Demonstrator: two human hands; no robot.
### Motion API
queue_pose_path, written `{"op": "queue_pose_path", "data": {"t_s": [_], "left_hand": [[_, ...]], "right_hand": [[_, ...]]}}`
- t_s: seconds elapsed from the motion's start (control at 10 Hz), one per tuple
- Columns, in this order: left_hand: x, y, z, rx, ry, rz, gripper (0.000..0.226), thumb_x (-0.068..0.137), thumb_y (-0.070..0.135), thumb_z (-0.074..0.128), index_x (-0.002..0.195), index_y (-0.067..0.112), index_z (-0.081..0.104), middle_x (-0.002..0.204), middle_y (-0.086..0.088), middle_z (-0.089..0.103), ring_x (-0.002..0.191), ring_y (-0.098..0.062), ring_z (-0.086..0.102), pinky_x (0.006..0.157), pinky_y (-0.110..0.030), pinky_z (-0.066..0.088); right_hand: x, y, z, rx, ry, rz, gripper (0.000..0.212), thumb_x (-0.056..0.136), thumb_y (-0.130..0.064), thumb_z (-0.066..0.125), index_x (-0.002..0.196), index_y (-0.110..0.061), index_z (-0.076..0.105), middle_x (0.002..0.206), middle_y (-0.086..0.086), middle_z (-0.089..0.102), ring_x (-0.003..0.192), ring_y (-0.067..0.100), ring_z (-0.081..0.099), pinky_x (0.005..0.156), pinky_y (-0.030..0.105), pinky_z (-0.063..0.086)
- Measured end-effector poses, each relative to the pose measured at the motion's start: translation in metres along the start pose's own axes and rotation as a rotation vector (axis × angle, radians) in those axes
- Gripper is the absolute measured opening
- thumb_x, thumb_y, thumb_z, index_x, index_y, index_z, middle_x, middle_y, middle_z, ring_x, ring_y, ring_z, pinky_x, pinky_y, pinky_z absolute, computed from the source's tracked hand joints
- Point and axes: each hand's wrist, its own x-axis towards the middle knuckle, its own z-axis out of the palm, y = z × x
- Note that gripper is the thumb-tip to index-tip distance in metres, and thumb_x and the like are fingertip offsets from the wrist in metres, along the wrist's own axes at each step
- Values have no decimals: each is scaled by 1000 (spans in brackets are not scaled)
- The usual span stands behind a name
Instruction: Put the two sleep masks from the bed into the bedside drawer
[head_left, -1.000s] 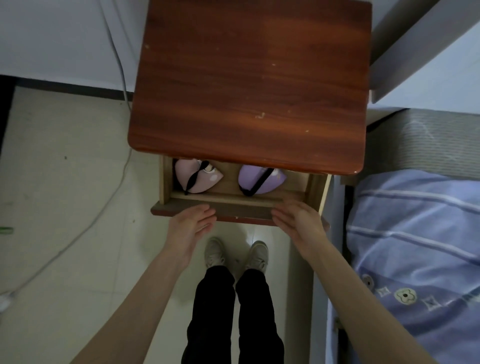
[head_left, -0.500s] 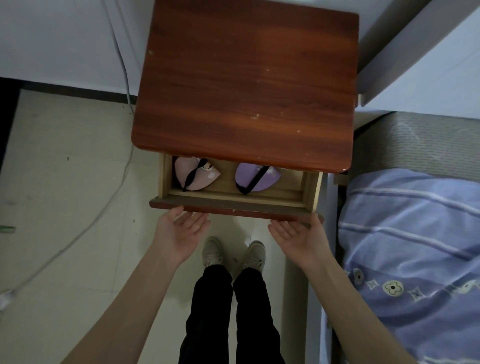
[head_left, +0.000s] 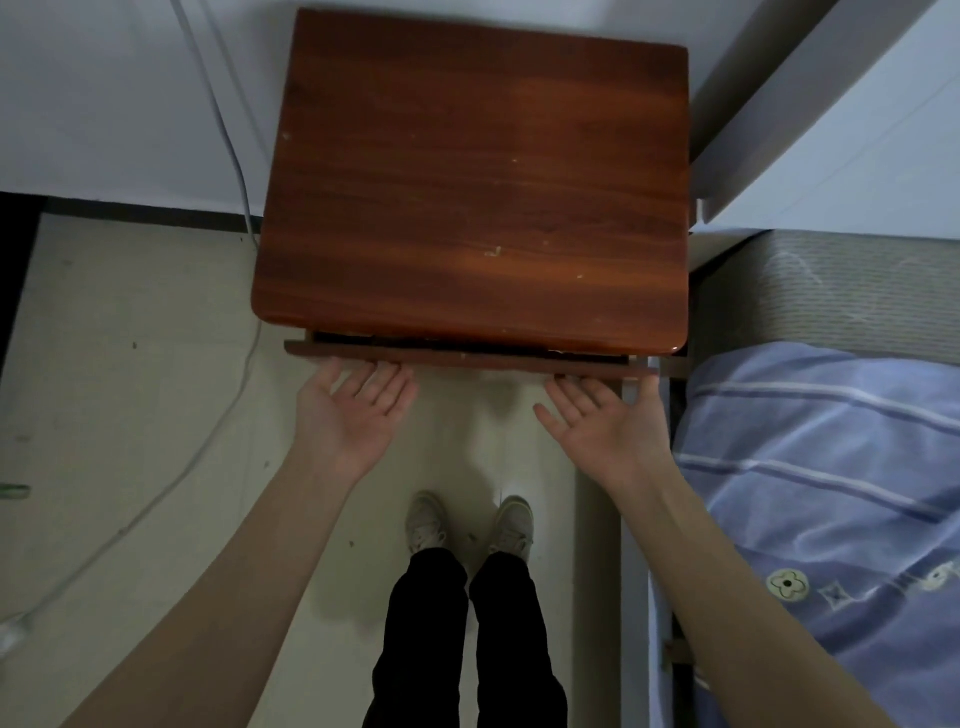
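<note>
The drawer (head_left: 467, 358) sits almost fully in under the nightstand (head_left: 478, 176) top. Both hands touch its front, the left hand (head_left: 353, 410) toward the left end, the right hand (head_left: 602, 421) toward the right. The bed (head_left: 831, 467) lies right of the nightstand; a cable (head_left: 228, 130) runs left of it.

Glossy reddish wood nightstand top (head_left: 478, 182), striped cloth bedding (head_left: 831, 467)
</note>
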Motion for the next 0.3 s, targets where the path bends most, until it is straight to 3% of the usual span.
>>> {"op": "queue_pose_path", "data": {"t_s": [0.1,0.2,0.3], "left_hand": [[10,5,17,163,1,41,43,93,32,39,125,3,42,133,-18,48,126,-31,43,103,-42,37],[12,5,17,509,17,94,37,93,28,41,123,8,47,126,-13,54,124,-27,46,103,-39,38],[7,-3,9,827,130,441,23,90,19,47,110,13,58,107,-4,64,111,-24,56,97,-34,42]], "right_hand": [[11,-4,7,-36,-11,-26,84,84,-70,22,145,-11,21,152,13,31,140,26,29,115,50,19],[6,-2,7,-87,-13,-42,76,87,-65,22,144,-15,25,150,9,35,140,26,30,114,49,21],[-15,-3,3,-234,32,-74,62,93,-52,27,142,-14,28,146,11,41,134,26,39,110,45,31]]}}
